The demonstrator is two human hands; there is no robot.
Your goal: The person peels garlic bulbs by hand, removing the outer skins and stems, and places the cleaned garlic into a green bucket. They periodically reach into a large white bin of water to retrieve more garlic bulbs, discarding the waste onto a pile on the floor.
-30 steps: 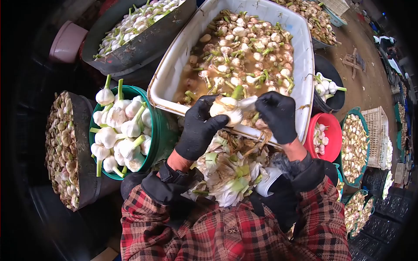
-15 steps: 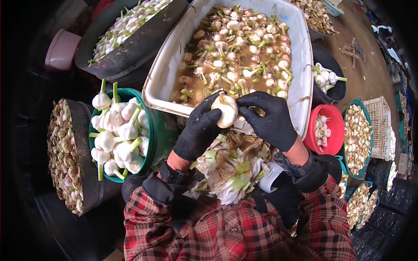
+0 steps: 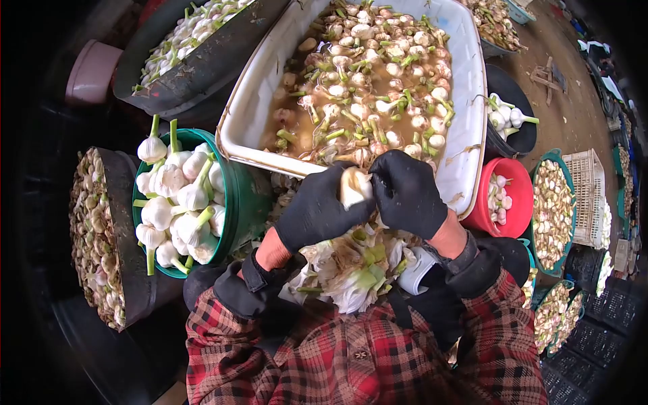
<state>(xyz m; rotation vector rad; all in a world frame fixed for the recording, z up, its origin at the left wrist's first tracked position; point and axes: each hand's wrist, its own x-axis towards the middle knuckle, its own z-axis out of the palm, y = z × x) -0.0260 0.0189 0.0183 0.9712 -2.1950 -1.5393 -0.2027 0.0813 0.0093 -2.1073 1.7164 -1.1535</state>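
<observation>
In my gloved left hand is a pale garlic bulb, gripped between thumb and fingers above my lap. My right hand, also in a black glove, is closed with its fingertips pinched against the bulb's right edge; the exact bit of skin between them is hidden. Right below both hands lies a heap of loose garlic skins and leaves. Just beyond them stands a white tub of brownish water with many garlic bulbs floating in it.
To the left, a green bucket holds clean white garlic, beside a dark bin of unpeeled bulbs. A red bowl with garlic sits at the right, near a black basin and a cream crate. Another black tub stands upper left.
Both hands have come slightly lower and closer together. My right fingers, spread beside the bulb before, are now curled and pinched against it. The view has shifted slightly.
</observation>
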